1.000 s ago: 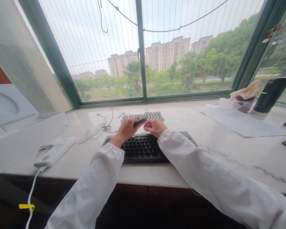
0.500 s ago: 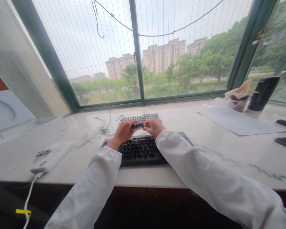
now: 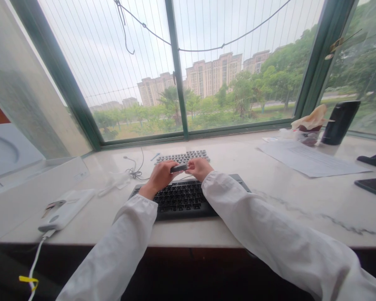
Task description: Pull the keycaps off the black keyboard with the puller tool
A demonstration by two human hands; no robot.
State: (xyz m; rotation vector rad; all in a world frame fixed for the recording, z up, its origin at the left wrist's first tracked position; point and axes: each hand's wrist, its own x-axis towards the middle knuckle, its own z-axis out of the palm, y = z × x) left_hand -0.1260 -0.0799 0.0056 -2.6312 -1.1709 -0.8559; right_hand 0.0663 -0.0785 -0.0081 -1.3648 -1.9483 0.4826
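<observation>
My left hand (image 3: 162, 177) is closed around a small, dark, bar-shaped piece (image 3: 178, 168) whose exact kind I cannot make out. My right hand (image 3: 199, 168) pinches at the right end of this piece; whether something tiny sits between those fingers is hidden. Both hands hover over the back part of a black keyboard (image 3: 179, 198). Its dark key positions look like bare sockets without keycaps. Behind the hands, loose light-grey keycaps (image 3: 188, 156) lie in rows on the white desk (image 3: 235, 159), partly covered by my fingers.
A white power strip (image 3: 65, 209) with keys on it and an open white box (image 3: 34, 184) occupy the left. Thin cable (image 3: 134, 172) and clear plastic (image 3: 117, 180) lie nearby. Rightward are paper sheets (image 3: 310, 159), a black bottle (image 3: 340, 123), a bagged item (image 3: 310, 125) and a phone (image 3: 374, 187).
The whole view has shifted slightly. Both hands keep their places over the keyboard, and the dark piece is tilted a little differently, with the right fingers still at its end.
</observation>
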